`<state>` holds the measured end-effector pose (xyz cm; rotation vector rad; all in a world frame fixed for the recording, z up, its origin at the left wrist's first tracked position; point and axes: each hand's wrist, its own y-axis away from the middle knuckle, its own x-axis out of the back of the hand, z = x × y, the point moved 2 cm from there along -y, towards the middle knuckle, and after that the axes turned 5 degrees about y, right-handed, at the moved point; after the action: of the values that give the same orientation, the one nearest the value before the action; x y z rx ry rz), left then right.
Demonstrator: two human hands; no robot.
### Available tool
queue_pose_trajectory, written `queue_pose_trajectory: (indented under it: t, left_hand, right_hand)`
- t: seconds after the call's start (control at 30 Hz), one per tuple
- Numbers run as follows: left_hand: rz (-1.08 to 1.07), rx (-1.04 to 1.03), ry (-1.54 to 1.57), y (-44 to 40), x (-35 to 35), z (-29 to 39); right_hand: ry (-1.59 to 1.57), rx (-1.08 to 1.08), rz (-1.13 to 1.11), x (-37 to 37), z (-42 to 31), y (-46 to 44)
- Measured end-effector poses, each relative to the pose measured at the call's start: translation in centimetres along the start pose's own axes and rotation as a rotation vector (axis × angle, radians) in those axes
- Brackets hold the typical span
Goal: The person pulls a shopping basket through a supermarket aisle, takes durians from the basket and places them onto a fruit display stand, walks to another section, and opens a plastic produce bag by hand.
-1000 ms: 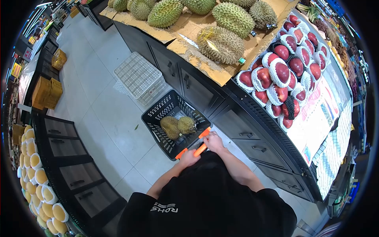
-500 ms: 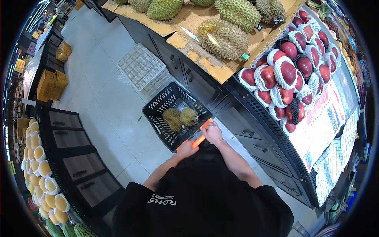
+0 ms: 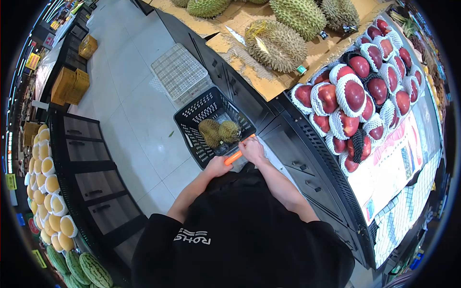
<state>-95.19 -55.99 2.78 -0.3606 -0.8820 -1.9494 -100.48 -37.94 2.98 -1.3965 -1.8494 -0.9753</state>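
Orange handle (image 3: 233, 158) is clasped by the fingers of left hand (image 3: 218, 166) and right hand (image 3: 252, 149), black basket (image 3: 197, 108) just ahead.

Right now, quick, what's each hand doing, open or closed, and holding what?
Left hand: closed around the orange handle of the black basket.
Right hand: closed on the same handle, farther along it.
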Motion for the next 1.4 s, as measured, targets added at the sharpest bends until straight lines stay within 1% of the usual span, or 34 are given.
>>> queue_pose_trajectory:
  t: [0.17, 0.3, 0.37, 0.4, 0.47, 0.5, 0.57, 0.63, 0.7, 0.73, 0.77, 0.83, 0.9, 0.97, 1.03, 1.07, 1.1, 1.13, 1.17, 1.2, 1.23, 1.3, 1.37, 1.4]
  left_hand:
    - [0.033, 0.02, -0.054, -0.5, 0.7, -1.5]
    - [0.058, 0.008, -0.089, -1.2, 2.2, -1.3]
    - [0.038, 0.013, -0.103, -1.2, 2.8, -1.1]
    - [0.056, 0.011, -0.111, -1.0, 2.8, -1.2]
    - [0.05, 0.013, -0.112, -1.3, 2.6, -2.0]
    - [0.048, 0.009, -0.119, -1.4, 2.7, -2.2]
    - [0.037, -0.011, -0.087, -1.6, 2.6, -2.7]
    - [0.032, -0.033, -0.053, -1.7, 3.0, -2.9]
    - [0.061, -0.117, 0.003, -1.1, 3.4, -3.1]
    - [0.016, -0.121, 0.05, -0.8, 4.0, -2.9]
    - [0.007, -0.126, 0.059, -0.5, 4.3, -3.6]
    - [0.084, -0.259, 0.248, 0.1, 5.6, -5.5]
    - [0.112, -0.236, 0.245, 0.9, 8.3, -9.0]
    - [0.049, -0.044, 0.437, 1.7, 10.8, -15.1]
    - [0.187, 0.039, 0.515, 1.6, 10.5, -25.7]
    - [0.168, 0.086, 0.46, 2.2, 10.8, -31.4]
    - [0.168, 0.194, 0.497, 4.7, 13.1, -33.7]
    - [0.17, 0.275, 0.453, 6.8, 14.1, -37.8]
    - [0.131, 0.375, 0.435, 9.1, 15.5, -41.1]
    - [0.133, 0.446, 0.455, 11.0, 15.7, -45.9]
    - [0.172, 0.539, 0.531, 12.8, 16.3, -48.3]
    - [0.186, 0.693, 0.546, 15.7, 18.9, -49.2]
    - [0.185, 0.744, 0.639, 17.1, 20.3, -49.1]
    - [0.182, 0.733, 0.641, 17.1, 20.7, -48.7]
  right_hand:
    - [-0.005, 0.005, -0.027, -0.4, -1.2, -1.3]
    - [0.024, 0.008, -0.01, -1.2, -1.4, -2.7]
    - [0.012, 0.025, 0.055, -1.6, -1.4, -3.0]
    - [0.015, 0.025, 0.047, -1.7, -1.6, -2.9]
    - [-0.027, -0.028, 0.11, -1.9, -2.1, -2.7]
    - [-0.022, -0.033, 0.104, -2.2, -2.1, -2.8]
    - [-0.102, -0.08, 0.184, -2.4, -2.0, -3.1]
    - [-0.093, -0.1, 0.182, -2.9, -2.1, -3.2]
    - [-0.058, -0.196, 0.462, -3.4, -2.7, -2.8]
    - [-0.043, -0.287, 0.431, -3.7, -2.9, -2.7]
    - [-0.032, -0.295, 0.429, -4.2, -3.0, -2.6]
    - [-0.285, -0.621, 0.471, -5.8, -2.3, -2.2]
    - [-0.581, -0.805, 0.473, -6.8, -2.5, -1.7]
    - [-0.835, -0.837, 0.599, -8.3, -3.9, -1.1]
    - [-1.095, -0.852, 0.621, -9.4, -7.1, -0.4]
    - [-1.089, -0.863, 0.638, -9.9, -8.7, 0.1]
    - [-1.12, -0.902, 0.63, -10.6, -10.3, 0.4]
    - [-1.159, -0.939, 0.624, -11.1, -11.6, 0.6]
    - [-1.165, -0.947, 0.648, -11.4, -12.2, 0.6]
    - [-1.139, -0.924, 0.679, -11.8, -12.0, 0.5]
    - [-1.109, -0.9, 0.709, -11.9, -12.1, 0.3]
    - [-1.118, -0.924, 0.792, -11.7, -12.7, -0.3]
    - [-1.048, -0.928, 0.819, -11.8, -12.2, -1.1]
    - [-1.046, -0.923, 0.831, -11.6, -12.1, -1.4]
